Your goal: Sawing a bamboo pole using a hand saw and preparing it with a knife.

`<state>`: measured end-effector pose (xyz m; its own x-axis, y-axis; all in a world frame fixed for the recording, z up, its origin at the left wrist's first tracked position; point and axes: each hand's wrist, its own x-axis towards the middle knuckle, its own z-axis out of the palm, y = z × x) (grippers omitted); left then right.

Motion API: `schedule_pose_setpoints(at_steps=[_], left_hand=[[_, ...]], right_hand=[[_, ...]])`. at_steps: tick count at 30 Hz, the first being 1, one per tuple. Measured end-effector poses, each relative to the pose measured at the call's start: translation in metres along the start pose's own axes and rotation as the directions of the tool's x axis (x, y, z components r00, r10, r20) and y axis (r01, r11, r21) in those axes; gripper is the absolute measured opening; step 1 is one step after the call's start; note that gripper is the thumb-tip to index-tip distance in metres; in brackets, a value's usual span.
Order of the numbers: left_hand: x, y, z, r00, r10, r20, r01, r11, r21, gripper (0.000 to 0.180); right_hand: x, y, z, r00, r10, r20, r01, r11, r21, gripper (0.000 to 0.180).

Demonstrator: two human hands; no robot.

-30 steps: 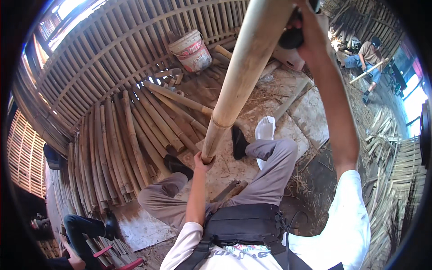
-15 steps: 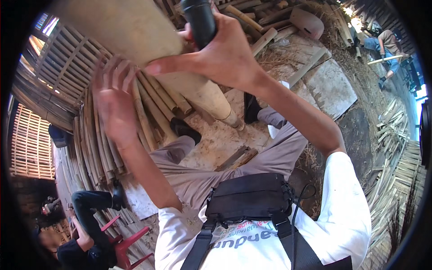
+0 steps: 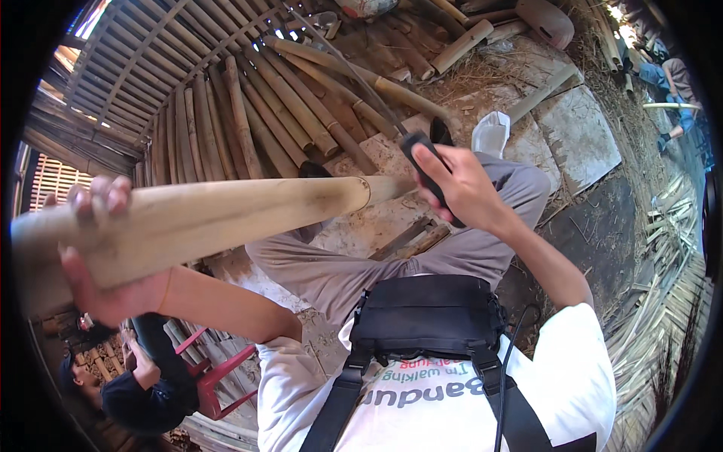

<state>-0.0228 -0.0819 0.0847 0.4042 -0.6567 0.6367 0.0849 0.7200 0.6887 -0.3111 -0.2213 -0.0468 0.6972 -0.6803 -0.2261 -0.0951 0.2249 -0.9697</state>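
A thick pale bamboo pole (image 3: 226,222) lies across the view from the far left, its thinner end reaching close to my right hand. My left hand (image 3: 124,297) is wrapped around the wide end from below, fingers over the upper edge, thumb on the near side; it is slightly blurred. In my right hand (image 3: 471,192), a black-handled tool with a long thin blade (image 3: 350,74) points up and to the left. Its blade is apart from the pole, seen nearly edge-on, so its exact kind is unclear. Both hands are closed.
Many bamboo poles (image 3: 245,120) lean and lie at the back left, below a slatted bamboo wall (image 3: 151,60). Between my legs are short wood pieces (image 3: 410,241). A seated person (image 3: 139,384) is near a red chair (image 3: 218,380) at lower left; another person (image 3: 670,83) works far right.
The pole has swung from steeply slanted to nearly level, its wide end now at left. My left hand has closed around it. My right hand has left the pole and lowered with the tool.
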Motion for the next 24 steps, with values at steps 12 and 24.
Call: schedule_pose_setpoints(at_steps=[12, 24], left_hand=[[0.049, -0.018, -0.025, 0.998, 0.032, 0.055, -0.036, 0.996, 0.078, 0.043], [0.047, -0.026, 0.023, 0.982, 0.093, -0.166, -0.022, 0.923, 0.384, 0.038]], right_hand=[[-0.032, 0.069, 0.022, 0.980, 0.145, 0.136, -0.141, 0.989, -0.040, 0.044], [-0.040, 0.097, 0.011, 0.934, 0.313, 0.174, -0.348, 0.907, 0.238, 0.042]])
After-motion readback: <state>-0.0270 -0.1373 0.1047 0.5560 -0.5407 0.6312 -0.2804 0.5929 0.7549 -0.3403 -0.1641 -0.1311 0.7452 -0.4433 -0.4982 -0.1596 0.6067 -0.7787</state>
